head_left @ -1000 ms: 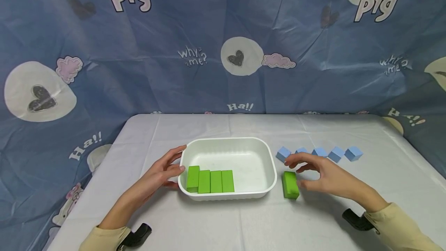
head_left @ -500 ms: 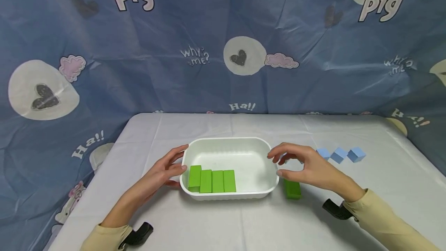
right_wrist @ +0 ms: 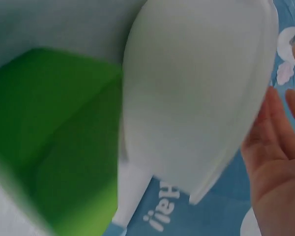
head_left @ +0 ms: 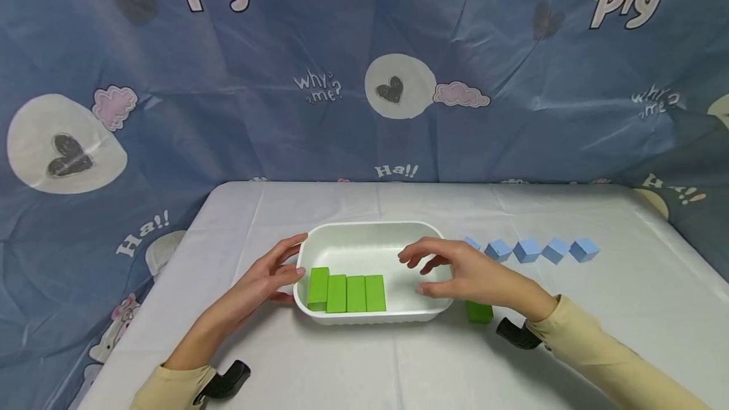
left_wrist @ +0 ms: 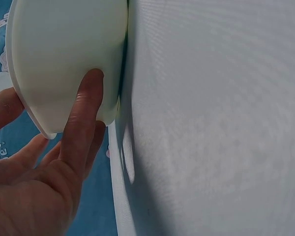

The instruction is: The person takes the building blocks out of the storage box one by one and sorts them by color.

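A white plastic tub (head_left: 370,318) stands on the table, with several green blocks (head_left: 355,294) in a row at its left front. The leftmost one sits higher than the others. My left hand (head_left: 264,280) rests against the tub's left end, its fingers spread along the outside wall (left_wrist: 69,59). Over the tub's right part hovers my right hand (head_left: 455,267), its fingers loosely bent with nothing between them. Another green block (head_left: 479,312) lies outside the tub, partly hidden beneath my right wrist; it looms large in the right wrist view.
Several light blue cubes (head_left: 526,250) form a row behind and right of my right hand. A white cloth (head_left: 342,366) covers the table. Behind its far edge hangs a blue printed curtain (head_left: 319,138).
My right hand has moved left, from beside the loose green block to above the tub's right part. That block stays in place. My left hand keeps its position at the tub.
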Tool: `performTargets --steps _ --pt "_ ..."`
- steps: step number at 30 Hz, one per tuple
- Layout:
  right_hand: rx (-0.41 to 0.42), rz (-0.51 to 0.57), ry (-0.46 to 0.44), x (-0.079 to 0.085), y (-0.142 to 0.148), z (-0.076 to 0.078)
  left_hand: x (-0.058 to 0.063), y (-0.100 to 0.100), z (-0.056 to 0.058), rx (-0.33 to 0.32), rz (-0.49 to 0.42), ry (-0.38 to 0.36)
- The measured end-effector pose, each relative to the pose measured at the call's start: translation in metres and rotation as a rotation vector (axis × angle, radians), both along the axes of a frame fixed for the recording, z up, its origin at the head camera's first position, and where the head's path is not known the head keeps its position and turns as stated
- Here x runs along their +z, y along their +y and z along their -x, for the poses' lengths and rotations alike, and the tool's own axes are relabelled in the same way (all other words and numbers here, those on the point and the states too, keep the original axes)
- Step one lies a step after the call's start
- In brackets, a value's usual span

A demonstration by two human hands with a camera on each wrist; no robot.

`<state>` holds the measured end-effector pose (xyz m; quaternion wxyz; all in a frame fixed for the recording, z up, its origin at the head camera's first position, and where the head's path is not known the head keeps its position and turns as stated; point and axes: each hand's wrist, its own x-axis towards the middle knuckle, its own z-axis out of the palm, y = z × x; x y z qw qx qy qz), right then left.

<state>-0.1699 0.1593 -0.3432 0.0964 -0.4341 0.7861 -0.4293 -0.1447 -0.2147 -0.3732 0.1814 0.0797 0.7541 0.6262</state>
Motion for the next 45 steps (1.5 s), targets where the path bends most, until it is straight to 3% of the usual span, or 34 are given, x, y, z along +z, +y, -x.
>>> performTargets --steps 7,12,19,27,37,41,45 --pt "0.062 -0.101 -0.107 -0.006 -0.025 0.001 0.0 0.0 0.0 0.003 0.0 0.0" --pt "0.053 -0.17 -0.129 -0.01 -0.039 0.003 0.0 -0.001 0.0 -0.001 -0.001 -0.004" --pt "0.023 -0.246 -0.1 -0.017 -0.05 0.006 0.001 0.0 0.0 -0.004 0.002 -0.001" --pt "0.079 -0.315 -0.045 -0.023 -0.056 0.013 0.0 0.0 0.0 -0.001 0.003 0.013" --pt "0.055 -0.343 -0.1 -0.023 -0.057 0.012 0.002 0.001 0.0 -0.009 -0.001 -0.005" --pt "0.042 -0.313 -0.08 -0.023 -0.056 0.013 0.002 0.002 0.0 -0.005 0.001 -0.007" --pt "0.005 -0.272 -0.135 -0.024 -0.056 0.012 0.0 0.001 -0.001 0.002 0.005 -0.006"
